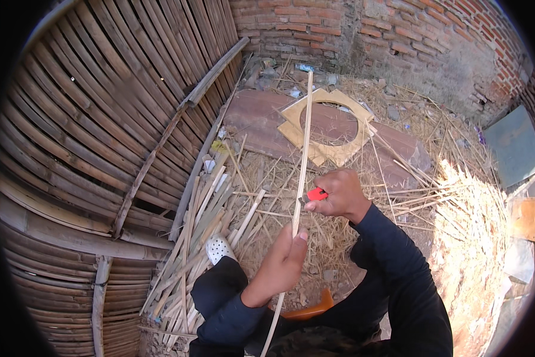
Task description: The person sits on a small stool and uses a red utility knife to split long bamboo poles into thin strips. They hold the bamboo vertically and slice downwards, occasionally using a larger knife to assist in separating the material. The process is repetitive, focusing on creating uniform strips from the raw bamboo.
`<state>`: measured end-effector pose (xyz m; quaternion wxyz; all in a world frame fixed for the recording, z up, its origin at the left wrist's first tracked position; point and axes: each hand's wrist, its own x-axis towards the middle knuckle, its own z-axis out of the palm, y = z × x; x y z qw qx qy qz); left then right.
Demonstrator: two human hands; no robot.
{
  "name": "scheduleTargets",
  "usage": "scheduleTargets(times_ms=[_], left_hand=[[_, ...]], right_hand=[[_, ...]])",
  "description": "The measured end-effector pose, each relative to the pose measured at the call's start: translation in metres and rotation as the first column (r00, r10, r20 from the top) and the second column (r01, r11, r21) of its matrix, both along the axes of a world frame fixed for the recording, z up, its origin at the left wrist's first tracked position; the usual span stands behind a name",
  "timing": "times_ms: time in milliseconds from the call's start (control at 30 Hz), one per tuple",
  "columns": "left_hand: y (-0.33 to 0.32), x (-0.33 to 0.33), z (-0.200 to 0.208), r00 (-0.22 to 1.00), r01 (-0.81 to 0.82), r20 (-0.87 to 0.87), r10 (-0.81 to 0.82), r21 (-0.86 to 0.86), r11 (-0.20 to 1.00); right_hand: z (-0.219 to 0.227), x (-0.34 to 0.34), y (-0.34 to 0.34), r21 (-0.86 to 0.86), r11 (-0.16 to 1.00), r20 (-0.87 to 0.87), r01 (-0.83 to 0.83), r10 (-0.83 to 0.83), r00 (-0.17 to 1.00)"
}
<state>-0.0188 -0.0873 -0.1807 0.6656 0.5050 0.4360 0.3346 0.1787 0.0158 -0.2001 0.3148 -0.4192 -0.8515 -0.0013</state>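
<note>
My left hand (278, 260) is wrapped round a long, thin bamboo strip (306, 134), which stands upright in front of me and runs down past my wrist toward the lower edge. Just above that grip, my right hand (343, 194) is closed on a red-handled cutter knife (317, 194). Its short blade end lies against the strip's right side, with the thumb close beside it. Most of the handle is hidden inside my fingers.
Cut bamboo strips (187, 256) lie heaped at the left, by a white perforated clog (219, 249). A slatted bamboo wall (101, 119) rises on that side. Ahead, a board with a round hole (294, 118) lies on a brown sheet (249, 113) before a brick wall (291, 27).
</note>
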Motion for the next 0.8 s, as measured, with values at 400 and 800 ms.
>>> scheduleTargets(times_ms=[400,800], left_hand=[[-0.051,-0.014,0.008,0.925,0.277,-0.296,-0.239,0.090,0.957],[-0.051,-0.035,-0.036,0.991,0.061,0.131,-0.027,-0.261,0.963]], right_hand=[[-0.018,0.068,0.053,-0.135,0.869,-0.064,0.476,-0.487,0.871],[-0.033,0.097,0.052,-0.457,0.713,0.091,0.532,-0.558,0.825]])
